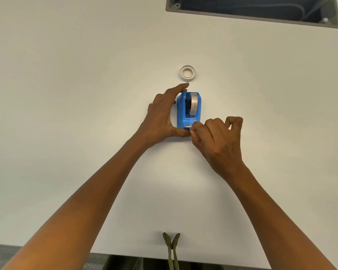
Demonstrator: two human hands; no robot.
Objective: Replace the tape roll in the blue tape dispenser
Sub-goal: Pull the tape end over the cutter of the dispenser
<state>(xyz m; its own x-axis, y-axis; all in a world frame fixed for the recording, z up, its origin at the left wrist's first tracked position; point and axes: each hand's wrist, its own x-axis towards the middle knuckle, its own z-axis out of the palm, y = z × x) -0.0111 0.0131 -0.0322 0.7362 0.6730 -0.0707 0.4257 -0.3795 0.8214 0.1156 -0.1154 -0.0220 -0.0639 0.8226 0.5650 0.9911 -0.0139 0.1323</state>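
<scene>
The desk [66, 94] is big, white and smooth. A blue tape dispenser [188, 112] with a roll in it stands on it near the middle, and a white tape roll [187, 73] lies flat just past it on the far side. In the far right part there is a dark open box hole [252, 8] cut into the top.

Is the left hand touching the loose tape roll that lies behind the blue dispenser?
Apart. In the head view, bare table shows between the left hand, which grips the blue tape dispenser, and the loose tape roll.
</scene>
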